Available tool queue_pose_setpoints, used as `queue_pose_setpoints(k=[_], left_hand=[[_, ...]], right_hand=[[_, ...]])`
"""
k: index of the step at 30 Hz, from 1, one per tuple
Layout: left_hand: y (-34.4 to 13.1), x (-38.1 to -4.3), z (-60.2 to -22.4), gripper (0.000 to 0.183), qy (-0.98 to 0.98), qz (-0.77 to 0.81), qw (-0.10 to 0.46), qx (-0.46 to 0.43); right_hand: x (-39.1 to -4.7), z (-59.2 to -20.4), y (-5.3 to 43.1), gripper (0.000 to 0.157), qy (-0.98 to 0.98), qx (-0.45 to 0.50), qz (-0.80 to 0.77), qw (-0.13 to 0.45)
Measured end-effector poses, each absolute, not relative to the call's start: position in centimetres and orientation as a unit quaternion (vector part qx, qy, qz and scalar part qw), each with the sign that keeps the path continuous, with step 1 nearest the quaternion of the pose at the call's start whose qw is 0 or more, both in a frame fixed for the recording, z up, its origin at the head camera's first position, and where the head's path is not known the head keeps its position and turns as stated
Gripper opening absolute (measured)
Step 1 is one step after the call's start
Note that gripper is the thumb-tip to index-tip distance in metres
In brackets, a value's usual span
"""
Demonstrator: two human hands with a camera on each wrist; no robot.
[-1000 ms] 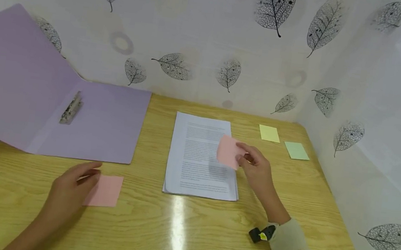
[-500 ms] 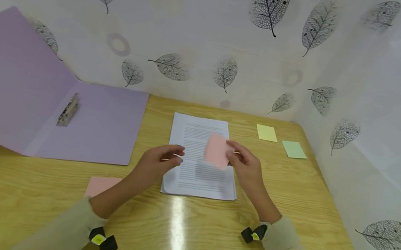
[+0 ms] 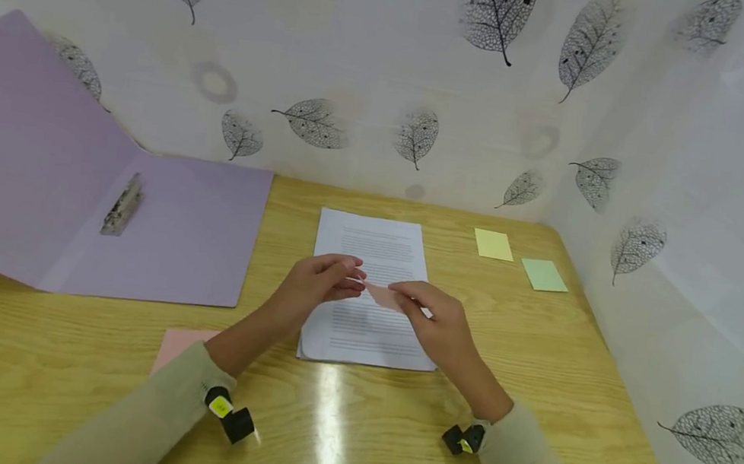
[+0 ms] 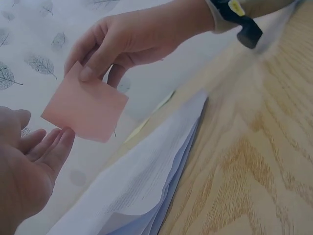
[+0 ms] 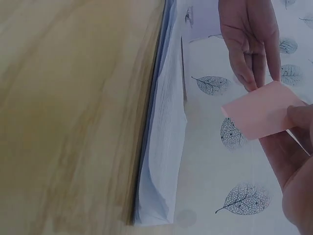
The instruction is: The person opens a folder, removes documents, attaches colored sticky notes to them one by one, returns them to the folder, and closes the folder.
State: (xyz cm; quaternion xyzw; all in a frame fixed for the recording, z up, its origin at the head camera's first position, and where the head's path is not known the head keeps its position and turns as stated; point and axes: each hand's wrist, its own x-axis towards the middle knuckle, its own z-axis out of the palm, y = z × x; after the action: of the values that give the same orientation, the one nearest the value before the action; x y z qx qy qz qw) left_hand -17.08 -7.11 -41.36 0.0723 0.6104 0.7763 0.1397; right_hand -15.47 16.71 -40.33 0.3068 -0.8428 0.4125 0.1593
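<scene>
Above the stack of printed sheets (image 3: pixel 360 338), my right hand (image 3: pixel 434 319) pinches a pink sticky note (image 3: pixel 384 296) between thumb and fingers. The note (image 4: pixel 88 105) is tilted and square in the left wrist view. My left hand (image 3: pixel 318 283) has come up on its other side, fingers extended; in the right wrist view the left fingertips (image 5: pixel 252 87) lie at the note's edge, apparently touching it. The left thumb stands apart from the note. Another pink sticky note (image 3: pixel 176 347) lies on the table, partly hidden by the left forearm.
An open purple folder (image 3: pixel 198 243) with a metal clip (image 3: pixel 123 207) stands at the left, its cover raised. A yellow sticky note (image 3: pixel 493 244) and a green one (image 3: pixel 545 275) lie at the back right. Leaf-patterned sheeting (image 3: pixel 364 55) rises behind the wooden table (image 3: pixel 537 358).
My left hand has left the pink note on the table and moved right to the held note. My right hand has shifted slightly left and tilted its note flatter.
</scene>
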Motion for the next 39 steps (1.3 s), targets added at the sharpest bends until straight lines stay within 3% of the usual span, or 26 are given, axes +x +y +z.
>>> queue_pose_setpoints(k=[5, 9, 18, 23, 27, 31, 39], left_hand=[[-7.3, -17.1, -41.4, 0.037, 0.595, 0.786, 0.155, 0.065], [-7.4, -17.1, -41.4, 0.036, 0.599, 0.786, 0.136, 0.073], [-7.3, -17.1, -41.3, 0.031, 0.619, 0.776, 0.087, 0.079], [-7.2, -17.2, -41.7, 0.03, 0.642, 0.757, 0.082, 0.091], [-7.2, -17.1, -41.9, 0.029, 0.658, 0.742, 0.085, 0.1], [-7.3, -17.0, -42.1, 0.028, 0.673, 0.727, 0.081, 0.106], [-7.6, -17.2, -42.9, 0.032, 0.732, 0.669, 0.068, 0.11]], right_hand=[[-15.5, -40.7, 16.1, 0.023, -0.815, 0.383, 0.379, 0.216], [-15.4, -41.0, 15.8, 0.024, -0.805, 0.413, 0.359, 0.23], [-15.0, -41.0, 15.8, 0.028, -0.847, 0.37, 0.347, 0.161], [-15.5, -41.1, 15.7, 0.028, -0.874, 0.304, 0.339, 0.169], [-15.9, -40.9, 15.7, 0.016, -0.888, 0.275, 0.322, 0.177], [-16.2, -40.8, 15.9, 0.007, -0.895, 0.252, 0.342, 0.136], [-16.5, -40.8, 16.0, 0.011, -0.865, 0.201, 0.457, 0.048]])
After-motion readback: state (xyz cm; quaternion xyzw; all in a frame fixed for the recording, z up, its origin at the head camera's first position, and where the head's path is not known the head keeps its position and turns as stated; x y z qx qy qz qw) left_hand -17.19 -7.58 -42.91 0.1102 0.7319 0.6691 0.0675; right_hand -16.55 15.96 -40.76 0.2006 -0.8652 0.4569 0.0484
